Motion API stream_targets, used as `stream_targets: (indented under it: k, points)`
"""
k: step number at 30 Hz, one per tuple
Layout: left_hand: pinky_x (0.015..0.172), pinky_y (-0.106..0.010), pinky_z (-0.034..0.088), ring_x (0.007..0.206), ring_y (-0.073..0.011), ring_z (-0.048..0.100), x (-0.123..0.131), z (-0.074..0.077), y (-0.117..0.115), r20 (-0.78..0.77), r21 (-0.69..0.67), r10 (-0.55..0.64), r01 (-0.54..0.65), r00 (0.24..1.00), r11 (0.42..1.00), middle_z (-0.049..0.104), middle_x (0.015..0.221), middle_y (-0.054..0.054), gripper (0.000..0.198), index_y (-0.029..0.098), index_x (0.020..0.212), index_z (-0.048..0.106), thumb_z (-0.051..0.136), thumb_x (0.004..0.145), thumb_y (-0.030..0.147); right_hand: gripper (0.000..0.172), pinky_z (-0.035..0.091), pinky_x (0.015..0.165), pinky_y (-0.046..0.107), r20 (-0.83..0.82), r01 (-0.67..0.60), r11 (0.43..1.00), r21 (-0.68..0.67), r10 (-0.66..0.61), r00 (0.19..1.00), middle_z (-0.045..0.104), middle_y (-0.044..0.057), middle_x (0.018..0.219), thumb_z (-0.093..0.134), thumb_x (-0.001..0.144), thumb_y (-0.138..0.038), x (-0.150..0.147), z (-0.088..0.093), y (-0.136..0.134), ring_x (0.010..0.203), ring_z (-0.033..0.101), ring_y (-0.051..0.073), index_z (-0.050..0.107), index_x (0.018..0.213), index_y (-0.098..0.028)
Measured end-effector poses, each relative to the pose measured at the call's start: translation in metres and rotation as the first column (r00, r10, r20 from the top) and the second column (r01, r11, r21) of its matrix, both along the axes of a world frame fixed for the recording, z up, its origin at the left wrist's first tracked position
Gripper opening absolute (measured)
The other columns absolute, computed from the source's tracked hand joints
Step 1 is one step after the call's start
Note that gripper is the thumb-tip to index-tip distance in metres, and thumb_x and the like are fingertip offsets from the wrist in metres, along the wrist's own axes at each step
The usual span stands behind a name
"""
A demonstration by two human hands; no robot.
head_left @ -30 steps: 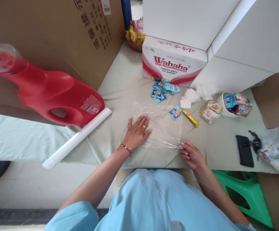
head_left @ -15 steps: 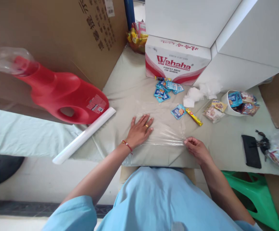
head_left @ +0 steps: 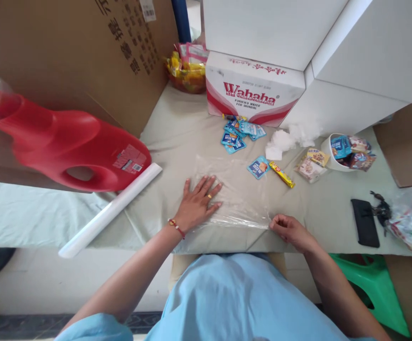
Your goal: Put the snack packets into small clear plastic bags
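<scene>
Here the left hand [head_left: 197, 206] lies flat, fingers spread, seemingly anchoring the clear plastic film [head_left: 243, 196] on the tablecloth [head_left: 177, 123]; across to the right, the right hand [head_left: 291, 231] has thumb and fingers pinched on the film's near corner, apparently for tension; now the lettering: Chinese characters on the brown cardboard box [head_left: 85, 61] at left, then "Wahaha" and "purified water for drinking" on the white carton [head_left: 252, 90]

Clear plastic film [head_left: 243, 196] is pressed onto the tablecloth [head_left: 177, 125] by the spread left hand [head_left: 198, 204]; its near corner is pinched by the right hand [head_left: 293, 231]. Blue packets [head_left: 230, 138] are piled before a box [head_left: 252, 102].
</scene>
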State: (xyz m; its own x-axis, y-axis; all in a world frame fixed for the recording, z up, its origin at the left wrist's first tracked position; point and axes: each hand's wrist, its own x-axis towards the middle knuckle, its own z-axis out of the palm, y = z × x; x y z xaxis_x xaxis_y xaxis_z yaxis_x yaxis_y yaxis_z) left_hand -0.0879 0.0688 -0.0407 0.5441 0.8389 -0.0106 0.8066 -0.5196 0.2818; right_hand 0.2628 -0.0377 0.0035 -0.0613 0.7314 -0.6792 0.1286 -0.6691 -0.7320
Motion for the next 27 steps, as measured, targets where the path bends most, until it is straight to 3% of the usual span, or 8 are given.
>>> stream_targets:
  k: [3,6,8,10,13,19,24,27]
  points:
    - [0.131,-0.071,-0.003,0.165,-0.0323,0.023,-0.003,-0.001,0.002,-0.009,-0.006,-0.038,0.038,0.999,0.999,0.029,0.177,-0.006,0.063,0.037,0.165,0.038,0.047,0.106,0.055,0.040,0.032,0.051,0.024,0.167,-0.182,0.975,0.125,0.160,0.973,0.054,-0.004,0.059,0.082,0.077,-0.059,0.019,0.009,0.024,0.055,0.042,0.011,0.069,0.072,-0.021]
    - [0.130,-0.071,-0.006,0.164,-0.0321,0.028,-0.007,0.000,0.002,-0.023,-0.023,-0.103,0.102,0.994,0.994,0.030,0.177,-0.007,0.063,0.036,0.165,0.039,0.047,0.106,0.055,0.028,0.041,0.063,0.029,0.463,-0.235,0.900,0.366,0.043,0.885,0.066,0.001,0.071,0.074,0.083,-0.050,0.032,0.016,0.075,0.066,0.055,0.018,0.072,0.080,-0.023]
    - [0.130,-0.070,-0.007,0.163,-0.0322,0.029,-0.011,0.000,-0.001,-0.025,-0.017,-0.128,0.128,0.991,0.992,0.030,0.177,-0.007,0.063,0.035,0.165,0.038,0.047,0.106,0.055,0.019,0.045,0.070,0.032,0.623,-0.364,0.823,0.436,0.016,0.782,0.071,0.005,0.081,0.066,0.087,-0.039,0.032,0.017,0.118,0.073,0.061,0.021,0.074,0.087,-0.022]
    - [0.131,-0.068,-0.009,0.164,-0.0314,0.029,-0.013,-0.001,-0.008,-0.018,-0.009,-0.142,0.142,0.990,0.990,0.031,0.176,-0.007,0.063,0.035,0.165,0.038,0.046,0.106,0.055,0.019,0.047,0.077,0.034,0.738,-0.527,0.735,0.427,0.054,0.673,0.075,0.009,0.093,0.059,0.089,-0.027,0.023,0.018,0.161,0.082,0.065,0.023,0.076,0.093,-0.020]
    - [0.133,-0.062,-0.010,0.164,-0.0300,0.028,-0.016,-0.003,-0.020,-0.009,0.002,-0.140,0.140,0.990,0.990,0.032,0.176,-0.006,0.064,0.036,0.166,0.037,0.045,0.106,0.057,0.027,0.049,0.084,0.035,0.845,-0.680,0.657,0.325,0.121,0.521,0.076,0.012,0.103,0.053,0.090,-0.017,0.003,0.018,0.217,0.092,0.068,0.025,0.078,0.102,-0.018]
    - [0.134,-0.060,-0.007,0.163,-0.0294,0.030,-0.016,-0.004,-0.032,-0.016,0.022,-0.122,0.122,0.992,0.992,0.032,0.176,-0.006,0.066,0.037,0.168,0.032,0.046,0.106,0.055,0.046,0.049,0.101,0.045,0.956,-0.788,0.569,0.235,0.011,0.293,0.070,0.022,0.132,0.053,0.091,-0.016,-0.022,0.008,0.300,0.119,0.063,0.037,0.069,0.134,-0.011]
    - [0.135,-0.061,-0.004,0.162,-0.0294,0.032,-0.016,-0.003,-0.031,-0.010,0.031,-0.121,0.121,0.993,0.992,0.034,0.175,-0.005,0.066,0.038,0.168,0.032,0.047,0.105,0.055,0.078,0.041,0.116,0.053,0.959,-0.837,0.504,0.214,0.056,0.279,0.050,0.023,0.162,0.066,0.088,-0.025,-0.030,-0.012,0.348,0.141,0.049,0.042,0.045,0.161,-0.008]
    - [0.135,-0.059,-0.007,0.162,-0.0282,0.031,-0.016,-0.004,-0.031,0.006,0.026,-0.114,0.114,0.993,0.993,0.035,0.175,-0.005,0.064,0.036,0.166,0.038,0.046,0.106,0.057,0.067,0.039,0.118,0.050,0.947,-0.845,0.488,0.216,0.107,0.304,0.051,0.021,0.162,0.057,0.095,-0.026,-0.030,-0.023,0.351,0.143,0.050,0.036,0.049,0.159,-0.009]
